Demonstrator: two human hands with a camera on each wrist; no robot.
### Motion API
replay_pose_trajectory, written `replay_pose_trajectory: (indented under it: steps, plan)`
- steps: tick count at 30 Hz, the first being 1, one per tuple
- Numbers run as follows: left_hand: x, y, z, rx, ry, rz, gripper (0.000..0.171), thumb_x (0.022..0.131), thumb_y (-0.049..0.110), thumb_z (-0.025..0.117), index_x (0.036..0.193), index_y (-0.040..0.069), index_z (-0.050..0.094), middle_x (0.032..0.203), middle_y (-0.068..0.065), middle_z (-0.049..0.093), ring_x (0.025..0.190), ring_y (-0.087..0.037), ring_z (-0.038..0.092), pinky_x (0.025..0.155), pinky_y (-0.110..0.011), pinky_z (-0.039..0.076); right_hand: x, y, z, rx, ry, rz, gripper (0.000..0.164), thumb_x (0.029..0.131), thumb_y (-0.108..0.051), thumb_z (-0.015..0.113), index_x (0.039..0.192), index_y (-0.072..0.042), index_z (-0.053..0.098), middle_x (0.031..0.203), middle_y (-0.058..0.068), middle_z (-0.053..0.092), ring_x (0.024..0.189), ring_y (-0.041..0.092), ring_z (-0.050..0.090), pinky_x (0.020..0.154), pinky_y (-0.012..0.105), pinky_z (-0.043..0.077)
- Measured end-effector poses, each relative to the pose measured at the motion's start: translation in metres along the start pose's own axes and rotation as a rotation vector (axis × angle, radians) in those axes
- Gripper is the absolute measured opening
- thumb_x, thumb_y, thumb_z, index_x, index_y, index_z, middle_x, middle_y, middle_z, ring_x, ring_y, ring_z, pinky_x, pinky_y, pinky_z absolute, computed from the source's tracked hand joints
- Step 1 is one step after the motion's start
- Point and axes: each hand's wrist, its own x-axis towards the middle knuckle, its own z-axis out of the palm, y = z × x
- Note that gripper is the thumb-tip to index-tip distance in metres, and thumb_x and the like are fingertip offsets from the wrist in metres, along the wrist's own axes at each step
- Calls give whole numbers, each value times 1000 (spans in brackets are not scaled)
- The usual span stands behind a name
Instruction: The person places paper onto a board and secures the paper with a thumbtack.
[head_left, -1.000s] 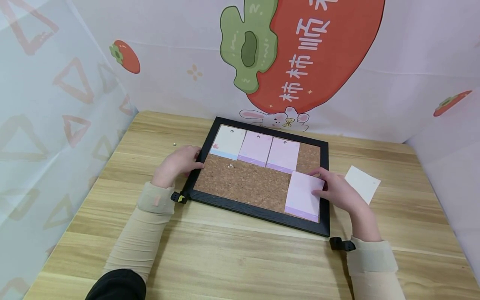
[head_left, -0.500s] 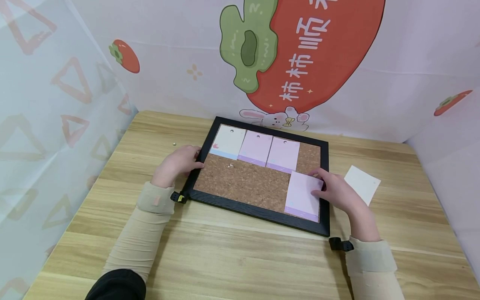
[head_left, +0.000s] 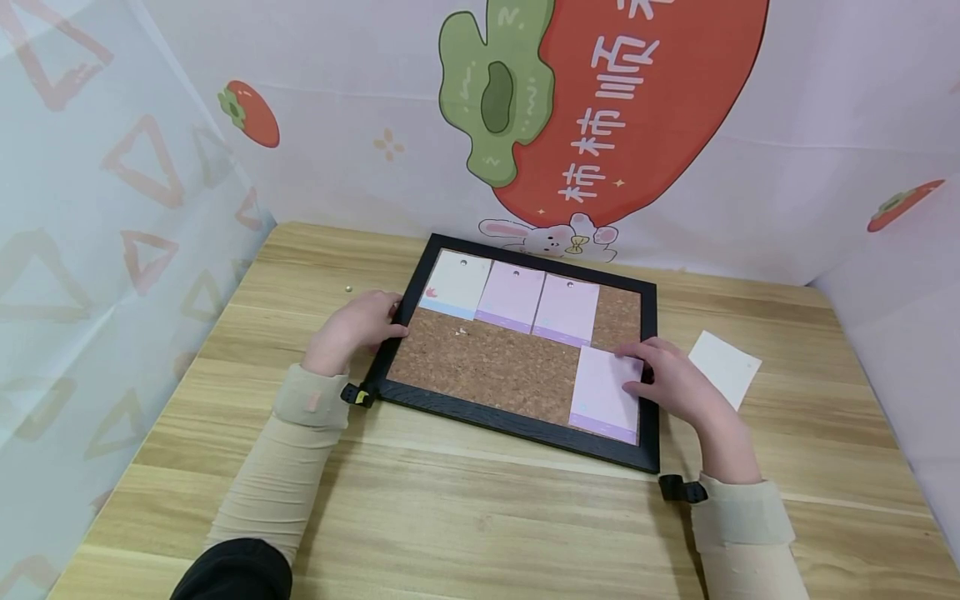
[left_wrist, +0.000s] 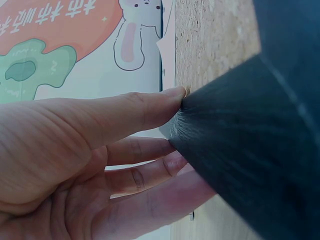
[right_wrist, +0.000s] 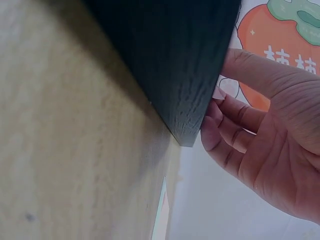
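A black-framed cork board (head_left: 487,367) lies on the table. My left hand (head_left: 358,323) grips its left edge, thumb on top and fingers along the outer side, as the left wrist view shows with the dark frame (left_wrist: 235,125). My right hand (head_left: 678,382) reaches over the right edge and pinches a purple-edged card (head_left: 606,392) near its upper right corner; in the right wrist view the fingers (right_wrist: 232,125) partly hide this contact. Along the board's top, a white card (head_left: 456,285) and two pinkish cards (head_left: 510,297) are each fixed with a round silvery pin.
A loose white card (head_left: 724,367) lies on the table to the right of the board, beside my right wrist. One tiny round pin (head_left: 348,288) lies left of the board. Small pale bits (head_left: 461,332) sit on the cork. A printed cloth backdrop (head_left: 337,125) stands behind the table.
The purple-edged card's top edge has dropped slightly toward me, and the fingers of my right hand have shifted a little at its corner. My left hand stays put.
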Motion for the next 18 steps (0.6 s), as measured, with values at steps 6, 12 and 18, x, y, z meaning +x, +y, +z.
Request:
replay_pose_trajectory:
  steps: [6,12,18]
  plan:
    - [0,0,1,-17,-10,-3,35,97,20,65,124,-2,59,102,-18,65,75,-21,64,76,-37,53,0,1,0,1,-5,7,40,85,-9,78,122,-8,67,118,19,63,110,35,54,98,57,47]
    - [0,0,0,-11,-10,-5,39,97,20,65,128,-3,57,104,-18,65,75,-22,64,77,-38,53,-1,2,0,0,23,-24,37,83,-9,80,118,-8,68,118,21,63,112,38,53,100,58,45]
    - [0,0,0,-2,-10,-2,39,97,20,65,128,-3,57,102,-18,65,76,-22,64,79,-39,53,-2,2,0,-4,38,-11,35,82,-11,81,116,-6,71,121,23,59,113,38,49,100,58,43]
